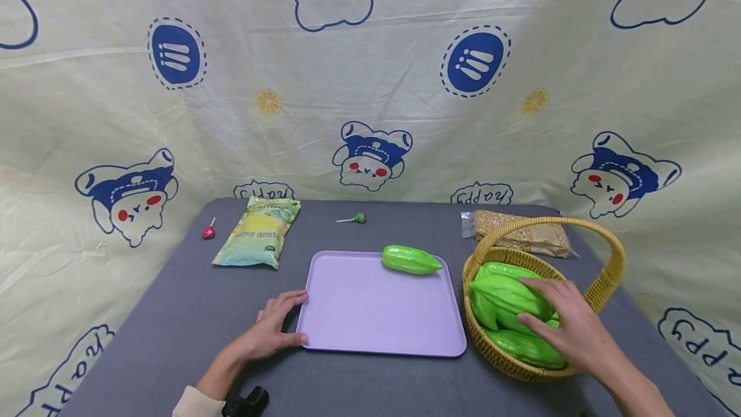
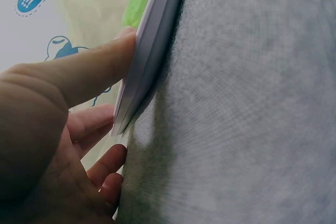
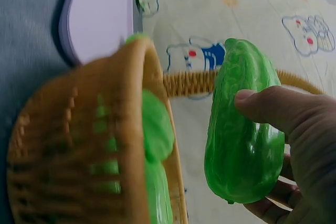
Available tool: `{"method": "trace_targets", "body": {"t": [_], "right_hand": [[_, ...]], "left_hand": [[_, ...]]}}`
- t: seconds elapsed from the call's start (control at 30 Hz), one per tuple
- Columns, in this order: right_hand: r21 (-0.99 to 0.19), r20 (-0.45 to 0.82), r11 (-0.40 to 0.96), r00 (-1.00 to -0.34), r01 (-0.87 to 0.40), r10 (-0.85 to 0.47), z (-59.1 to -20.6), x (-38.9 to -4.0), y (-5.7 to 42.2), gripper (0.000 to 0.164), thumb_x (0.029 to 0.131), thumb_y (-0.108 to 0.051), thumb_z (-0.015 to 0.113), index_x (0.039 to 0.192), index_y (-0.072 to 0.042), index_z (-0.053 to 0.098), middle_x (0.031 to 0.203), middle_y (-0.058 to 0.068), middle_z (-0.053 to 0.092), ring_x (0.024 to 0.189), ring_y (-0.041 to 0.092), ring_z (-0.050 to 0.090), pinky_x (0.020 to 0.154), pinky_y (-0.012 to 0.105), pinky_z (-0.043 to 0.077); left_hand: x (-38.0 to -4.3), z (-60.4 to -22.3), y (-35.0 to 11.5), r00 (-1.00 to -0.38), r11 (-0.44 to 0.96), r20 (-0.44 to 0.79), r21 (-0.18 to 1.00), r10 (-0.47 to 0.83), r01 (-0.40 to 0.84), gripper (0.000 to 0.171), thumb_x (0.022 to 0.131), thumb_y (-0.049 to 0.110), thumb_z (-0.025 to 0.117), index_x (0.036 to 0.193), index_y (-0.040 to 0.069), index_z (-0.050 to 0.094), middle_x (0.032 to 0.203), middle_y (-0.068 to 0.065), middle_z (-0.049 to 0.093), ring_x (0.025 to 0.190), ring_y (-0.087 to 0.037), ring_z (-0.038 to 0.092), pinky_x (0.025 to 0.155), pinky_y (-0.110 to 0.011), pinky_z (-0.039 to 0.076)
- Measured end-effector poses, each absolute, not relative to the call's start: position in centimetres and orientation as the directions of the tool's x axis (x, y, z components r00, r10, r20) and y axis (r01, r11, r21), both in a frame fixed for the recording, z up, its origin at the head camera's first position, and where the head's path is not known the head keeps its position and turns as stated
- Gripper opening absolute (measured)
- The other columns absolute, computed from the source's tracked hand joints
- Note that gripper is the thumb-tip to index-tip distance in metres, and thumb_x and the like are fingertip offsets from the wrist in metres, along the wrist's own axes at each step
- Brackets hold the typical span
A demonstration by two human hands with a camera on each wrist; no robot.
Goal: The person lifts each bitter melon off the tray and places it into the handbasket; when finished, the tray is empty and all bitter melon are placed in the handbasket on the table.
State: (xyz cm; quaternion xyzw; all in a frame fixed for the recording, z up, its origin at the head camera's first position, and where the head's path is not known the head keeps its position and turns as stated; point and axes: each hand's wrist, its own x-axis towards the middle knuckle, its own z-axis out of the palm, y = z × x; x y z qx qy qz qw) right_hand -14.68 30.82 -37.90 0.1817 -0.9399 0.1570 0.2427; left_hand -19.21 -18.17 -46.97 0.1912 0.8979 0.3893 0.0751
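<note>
My right hand (image 1: 570, 320) grips a green bitter melon (image 3: 244, 135), thumb on one side and fingers behind, above the opening of a wicker basket (image 1: 498, 360). Inside the basket lie several more green melons (image 1: 523, 347), partly hidden under the held one. At the left edge of a lilac tray (image 1: 376, 314), my left hand (image 1: 269, 330) rests with its thumb and forefinger extended against the rim. The left wrist view shows the thumb (image 2: 97, 69) straight along that rim. One green melon (image 1: 410, 259) lies across the tray's back right edge.
The basket's tall handle (image 1: 615, 262) arches over its right side. Behind it lies a clear bag of grains (image 1: 518, 231). At the back left are a green and yellow packet (image 1: 258, 231) and a red lollipop (image 1: 208, 231); another lollipop (image 1: 360, 218) lies behind the tray.
</note>
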Motion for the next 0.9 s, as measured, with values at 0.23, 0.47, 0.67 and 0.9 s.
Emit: {"method": "trace_targets", "body": {"t": [0.23, 0.47, 0.67, 0.9], "right_hand": [[-0.203, 0.491, 0.900, -0.836, -0.385, -0.246, -38.0, -15.6, 33.0, 0.054, 0.074, -0.019, 0.079, 0.121, -0.004, 0.058, 0.111, 0.018, 0.058, 0.099, 0.031, 0.049, 0.076, 0.050, 0.039], [-0.164, 0.480, 0.912, -0.838, -0.377, -0.260, -38.1, -17.2, 34.2, 0.053, 0.076, -0.018, 0.077, 0.122, -0.001, 0.057, 0.110, 0.021, 0.055, 0.097, 0.037, 0.048, 0.075, 0.053, 0.039], [-0.151, 0.428, 0.917, -0.861, -0.369, -0.276, -38.3, -18.7, 34.7, 0.052, 0.079, -0.016, 0.073, 0.124, 0.004, 0.054, 0.111, 0.023, 0.052, 0.098, 0.039, 0.045, 0.076, 0.053, 0.037], [-0.134, 0.386, 0.926, -0.879, -0.354, -0.280, -38.4, -20.0, 35.0, 0.053, 0.077, -0.011, 0.070, 0.124, 0.006, 0.054, 0.109, 0.025, 0.056, 0.098, 0.041, 0.047, 0.078, 0.053, 0.037]], "left_hand": [[-19.2, -47.0, -18.2, -0.913, 0.622, 0.018, 0.727, 0.408, 0.292, 0.073, 0.079, 0.036, 0.073, 0.139, 0.008, 0.043, 0.147, -0.011, 0.035, 0.127, -0.034, 0.029, 0.089, -0.044, 0.023], [-19.2, -47.1, -18.2, -0.913, 0.622, 0.023, 0.726, 0.406, 0.295, 0.072, 0.079, 0.035, 0.073, 0.139, 0.007, 0.043, 0.147, -0.012, 0.035, 0.127, -0.034, 0.030, 0.088, -0.044, 0.023], [-19.1, -47.1, -18.2, -0.913, 0.618, 0.029, 0.727, 0.407, 0.299, 0.072, 0.079, 0.035, 0.074, 0.138, 0.007, 0.043, 0.146, -0.012, 0.036, 0.126, -0.034, 0.030, 0.087, -0.042, 0.023], [-19.2, -47.0, -18.2, -0.913, 0.620, 0.033, 0.724, 0.407, 0.303, 0.073, 0.079, 0.036, 0.073, 0.138, 0.007, 0.043, 0.146, -0.012, 0.036, 0.126, -0.034, 0.030, 0.086, -0.042, 0.023]]}}
